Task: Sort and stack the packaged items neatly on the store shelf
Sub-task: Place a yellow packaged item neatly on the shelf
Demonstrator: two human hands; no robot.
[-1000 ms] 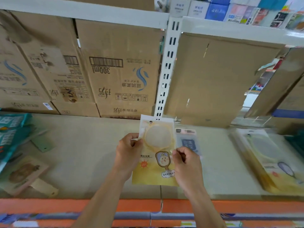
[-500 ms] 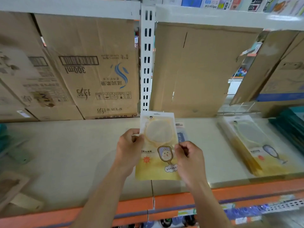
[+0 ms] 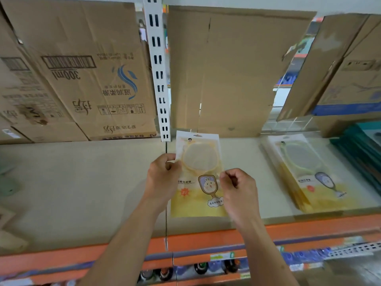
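Observation:
A yellow packaged hand mirror (image 3: 199, 178) with a rabbit drawing is held flat above the cream shelf board (image 3: 82, 182), just in front of the white upright. My left hand (image 3: 162, 178) pinches its left edge near the top. My right hand (image 3: 239, 188) pinches its right edge lower down, fingers curled. A stack of matching yellow mirror packages (image 3: 309, 172) lies on the shelf to the right.
Brown cardboard boxes (image 3: 92, 79) line the back of the shelf. Dark teal packages (image 3: 362, 149) lie at the far right. The orange shelf front (image 3: 206, 240) runs below, with bottles (image 3: 202, 267) on the level beneath. Blurred items sit at the far left.
The view has shifted right and down, so the stack of yellow packages is nearer. A second bluish package behind the held one no longer shows. Both hands keep their hold.

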